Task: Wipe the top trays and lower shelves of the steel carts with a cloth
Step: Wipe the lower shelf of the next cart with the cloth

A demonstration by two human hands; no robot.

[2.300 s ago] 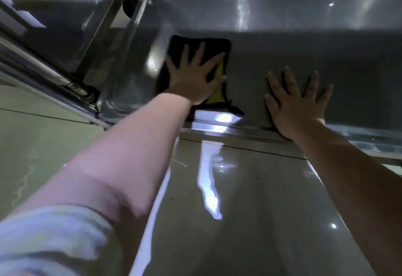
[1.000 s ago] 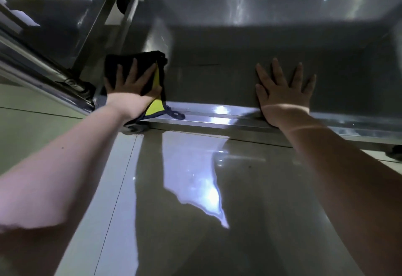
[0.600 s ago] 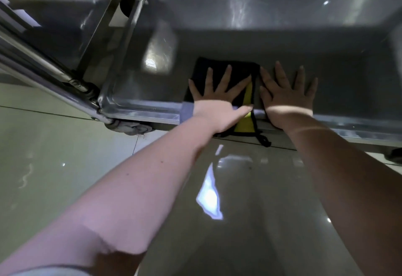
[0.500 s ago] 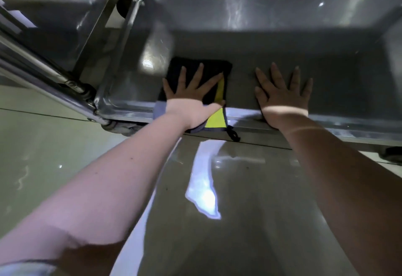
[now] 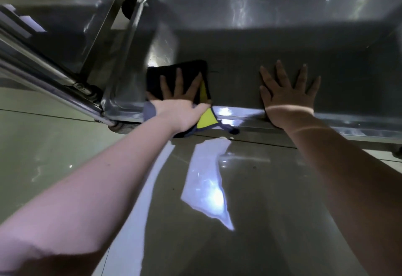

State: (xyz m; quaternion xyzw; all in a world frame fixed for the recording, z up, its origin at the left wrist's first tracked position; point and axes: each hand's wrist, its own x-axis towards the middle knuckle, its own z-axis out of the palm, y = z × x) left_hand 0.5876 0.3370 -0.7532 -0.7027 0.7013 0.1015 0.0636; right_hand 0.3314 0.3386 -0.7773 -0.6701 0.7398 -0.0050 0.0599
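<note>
- Glossy floor (image 5: 65, 156) runs under the steel lower shelf (image 5: 359, 84), whose long axis lies left to right before me.
- Dark cloth (image 5: 156, 79) lies flat near the shelf's left end, its near edge over the front lip (image 5: 243, 116).
- My left hand (image 5: 180, 99) presses it, fingers spread, gripping nothing.
- My right hand (image 5: 287, 95) rests flat on bare shelf, well to the right; I judge the stroke should run that way.

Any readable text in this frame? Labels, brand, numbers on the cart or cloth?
None can be read.
The cloth shows only black and yellow fabric, no printed label.
The cart shelf is bare steel with glare.
The pale strip at upper left is too blurred to tell.
</note>
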